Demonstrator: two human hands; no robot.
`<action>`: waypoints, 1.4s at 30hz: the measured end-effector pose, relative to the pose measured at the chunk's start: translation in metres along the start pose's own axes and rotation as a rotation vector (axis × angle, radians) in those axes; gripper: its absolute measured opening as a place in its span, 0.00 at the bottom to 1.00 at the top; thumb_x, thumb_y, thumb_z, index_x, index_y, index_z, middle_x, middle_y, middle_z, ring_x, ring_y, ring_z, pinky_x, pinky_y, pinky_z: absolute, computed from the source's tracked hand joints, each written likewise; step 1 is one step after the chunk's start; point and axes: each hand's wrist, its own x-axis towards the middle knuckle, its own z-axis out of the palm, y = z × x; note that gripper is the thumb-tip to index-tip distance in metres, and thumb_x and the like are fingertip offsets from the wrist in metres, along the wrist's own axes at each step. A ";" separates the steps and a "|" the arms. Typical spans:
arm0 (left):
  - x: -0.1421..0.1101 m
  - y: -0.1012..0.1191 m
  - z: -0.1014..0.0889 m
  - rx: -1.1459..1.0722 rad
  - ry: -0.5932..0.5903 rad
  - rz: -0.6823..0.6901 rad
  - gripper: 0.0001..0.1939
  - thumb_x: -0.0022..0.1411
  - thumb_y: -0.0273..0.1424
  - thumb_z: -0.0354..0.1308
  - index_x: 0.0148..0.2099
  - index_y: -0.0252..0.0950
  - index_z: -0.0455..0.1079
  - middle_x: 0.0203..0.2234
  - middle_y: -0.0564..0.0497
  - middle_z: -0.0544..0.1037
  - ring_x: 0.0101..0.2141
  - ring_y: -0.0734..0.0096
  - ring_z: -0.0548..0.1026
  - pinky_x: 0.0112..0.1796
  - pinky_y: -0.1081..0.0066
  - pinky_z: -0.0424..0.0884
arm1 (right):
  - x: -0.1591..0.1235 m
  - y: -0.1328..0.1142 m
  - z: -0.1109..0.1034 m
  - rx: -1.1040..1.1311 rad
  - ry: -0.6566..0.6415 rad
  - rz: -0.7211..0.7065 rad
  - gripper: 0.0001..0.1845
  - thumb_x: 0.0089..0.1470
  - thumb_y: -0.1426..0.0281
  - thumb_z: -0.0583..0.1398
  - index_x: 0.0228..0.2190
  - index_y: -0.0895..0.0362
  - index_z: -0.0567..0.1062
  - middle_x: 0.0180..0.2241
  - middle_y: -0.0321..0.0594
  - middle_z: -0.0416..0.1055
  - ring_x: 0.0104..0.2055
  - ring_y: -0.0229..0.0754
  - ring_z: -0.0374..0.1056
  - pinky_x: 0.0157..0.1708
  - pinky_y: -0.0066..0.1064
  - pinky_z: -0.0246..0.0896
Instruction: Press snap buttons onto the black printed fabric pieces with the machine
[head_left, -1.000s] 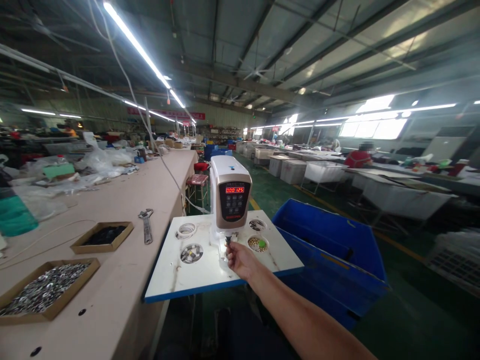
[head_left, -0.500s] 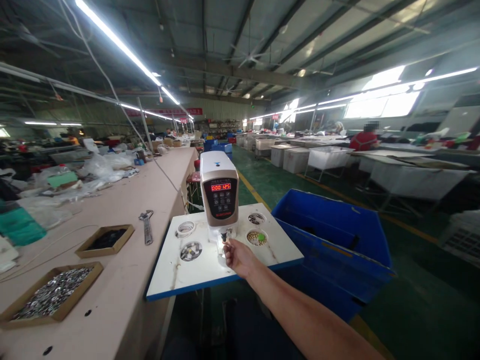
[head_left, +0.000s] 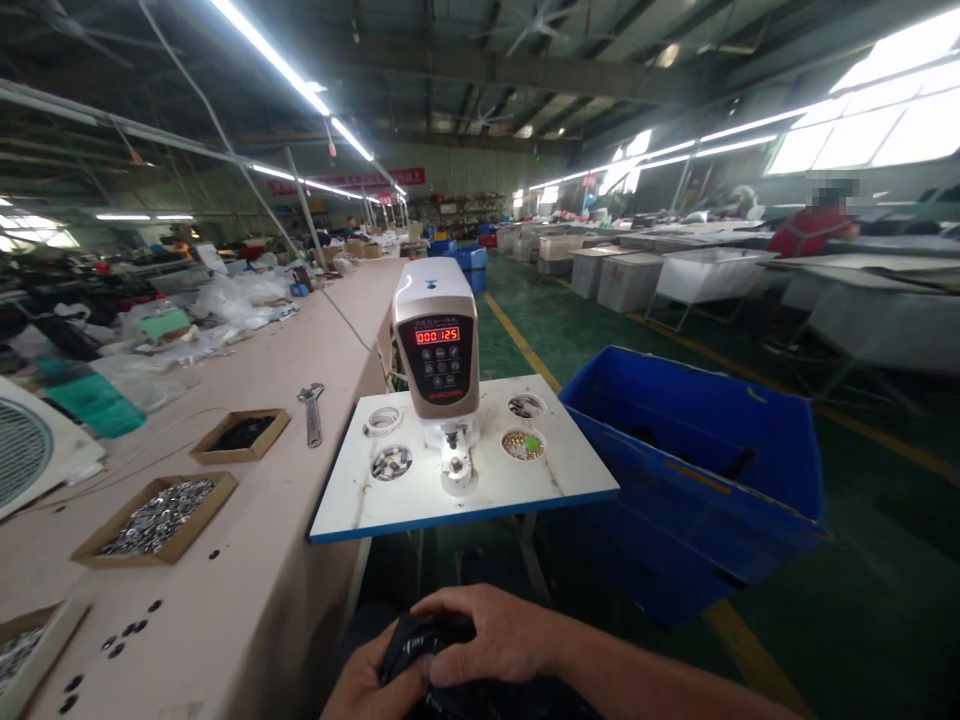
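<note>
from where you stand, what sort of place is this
It looks like a factory workshop: there's a machine with a red digital display, a cardboard tray of small metal parts, and long strip lights overhead.

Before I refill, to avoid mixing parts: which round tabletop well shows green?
The near-right well, where a green object lies among gold-coloured pieces; the other three show none.

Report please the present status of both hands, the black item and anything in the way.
Left hand and right hand both on black item. Item bunched, partly hidden by hands. White tabletop, near edge, lies between hands and machine.
</note>
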 end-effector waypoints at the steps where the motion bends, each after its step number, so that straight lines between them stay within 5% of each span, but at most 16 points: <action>1: 0.005 0.004 0.001 0.024 -0.034 0.015 0.27 0.56 0.50 0.65 0.50 0.35 0.76 0.41 0.46 0.80 0.47 0.51 0.75 0.48 0.63 0.70 | -0.002 0.000 -0.004 -0.014 0.023 -0.005 0.41 0.46 0.53 0.70 0.59 0.52 0.72 0.56 0.42 0.73 0.58 0.52 0.68 0.58 0.37 0.59; 5: 0.018 0.011 0.005 0.177 -0.003 0.040 0.21 0.58 0.46 0.64 0.45 0.35 0.75 0.36 0.49 0.77 0.41 0.60 0.72 0.42 0.68 0.68 | -0.007 0.005 -0.020 -0.048 0.072 -0.051 0.41 0.41 0.55 0.73 0.57 0.53 0.74 0.53 0.41 0.75 0.55 0.52 0.69 0.56 0.36 0.59; 8: 0.026 0.014 0.009 0.222 0.035 0.054 0.17 0.59 0.45 0.63 0.39 0.35 0.75 0.32 0.51 0.75 0.37 0.64 0.70 0.37 0.70 0.65 | -0.008 0.014 -0.030 -0.102 0.090 0.004 0.30 0.44 0.55 0.71 0.47 0.56 0.80 0.40 0.38 0.78 0.44 0.47 0.72 0.44 0.32 0.62; 12: 0.042 0.025 0.013 0.079 -0.059 0.019 0.18 0.59 0.43 0.63 0.43 0.34 0.77 0.35 0.50 0.78 0.37 0.64 0.71 0.39 0.70 0.66 | -0.006 0.018 -0.043 -0.151 0.126 0.047 0.18 0.48 0.58 0.68 0.36 0.59 0.80 0.28 0.33 0.71 0.32 0.38 0.65 0.32 0.27 0.55; 20: 0.090 0.048 0.005 -0.028 -0.056 -0.016 0.18 0.57 0.40 0.65 0.46 0.34 0.77 0.35 0.49 0.80 0.36 0.64 0.74 0.39 0.70 0.67 | 0.016 0.020 -0.070 0.216 0.309 0.108 0.19 0.49 0.56 0.66 0.34 0.60 0.78 0.26 0.34 0.70 0.29 0.37 0.61 0.33 0.29 0.56; 33: 0.186 0.078 -0.016 0.137 0.144 0.050 0.14 0.53 0.39 0.62 0.36 0.33 0.75 0.25 0.53 0.77 0.26 0.69 0.70 0.29 0.72 0.60 | 0.084 0.009 -0.156 -0.324 0.481 0.048 0.16 0.53 0.58 0.63 0.27 0.60 0.76 0.21 0.32 0.67 0.24 0.35 0.60 0.25 0.28 0.47; 42: 0.210 0.076 -0.024 0.154 0.194 0.042 0.16 0.52 0.38 0.61 0.38 0.31 0.75 0.24 0.52 0.77 0.28 0.65 0.72 0.30 0.70 0.62 | 0.101 0.008 -0.175 -0.448 0.516 0.014 0.15 0.53 0.59 0.63 0.31 0.60 0.79 0.25 0.35 0.73 0.30 0.38 0.67 0.29 0.27 0.51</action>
